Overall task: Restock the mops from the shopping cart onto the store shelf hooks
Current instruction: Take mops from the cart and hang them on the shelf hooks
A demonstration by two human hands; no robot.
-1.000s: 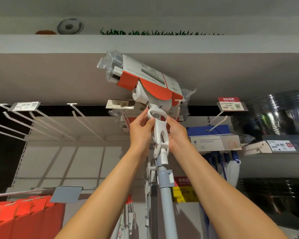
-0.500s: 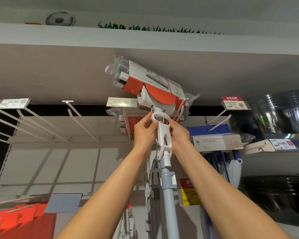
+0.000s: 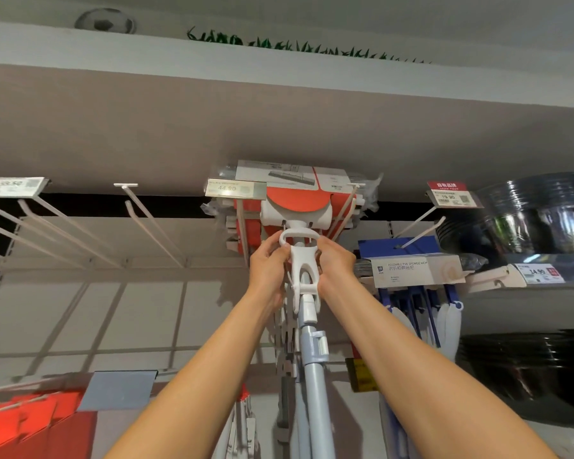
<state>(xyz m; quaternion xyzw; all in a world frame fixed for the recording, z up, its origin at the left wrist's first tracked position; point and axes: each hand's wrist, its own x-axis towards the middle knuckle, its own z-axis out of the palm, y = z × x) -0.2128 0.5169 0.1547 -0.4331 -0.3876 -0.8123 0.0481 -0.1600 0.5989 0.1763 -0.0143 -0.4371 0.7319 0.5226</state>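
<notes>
Both arms raised toward the centre of the frame. Left hand curled round the left side of the white lever handle of the mop, thumb and forefinger pinching near its oval loop. Right hand curled round the right side of the same handle, fingers mostly hidden behind it. Mop head up at upper centre, just under the grey shelf underside, wrapped in clear plastic with a white-and-orange card sleeve, level, set among the white hooks there; whether hung on a hook or only held against them, cannot tell. Grey pole running down to the bottom centre. Price tag reading 44.90 just left of the mop head. Bare hooks across the left of the frame. At right, a boxed blue sponge mop on its own hook, with dark stacked bowls at the far right. Orange packs at lower left
</notes>
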